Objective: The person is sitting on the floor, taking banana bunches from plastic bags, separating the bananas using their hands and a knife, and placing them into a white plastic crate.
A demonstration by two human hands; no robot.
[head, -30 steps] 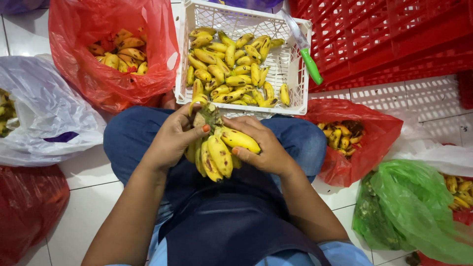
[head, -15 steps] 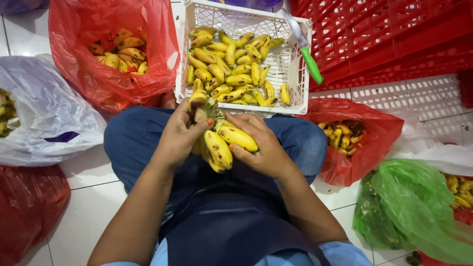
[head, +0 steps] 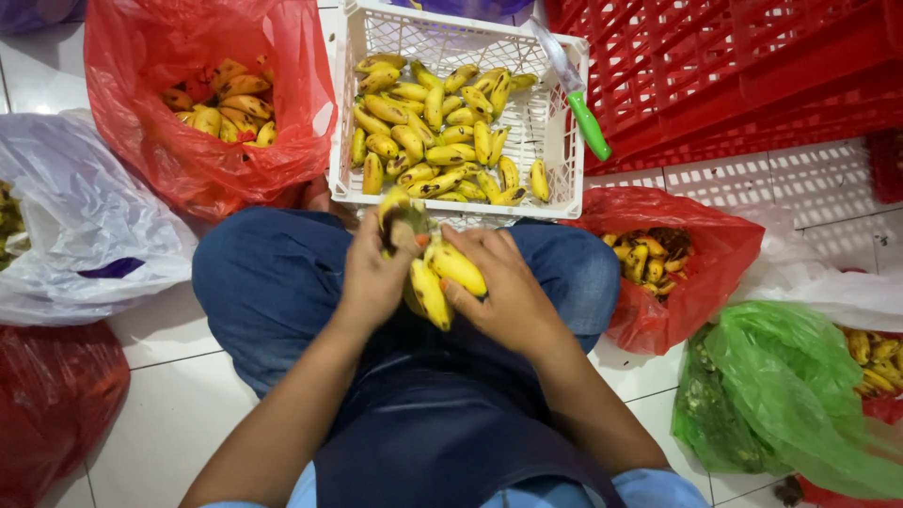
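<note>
Bananas in a small bunch (head: 435,273) sit over the lap, gripped from both sides: the left hand (head: 374,277) curls its fingers around the stem end, the right hand (head: 499,292) presses fingers on the fruits. The white crate (head: 564,141) ahead already has many loose bananas (head: 442,127); this bunch looks not yet separated.

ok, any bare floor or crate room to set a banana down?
Bare tile between left knee and lower red bag; white crate's right side is sparse. Crowded: both hands on the bunch, bags all around.
</note>
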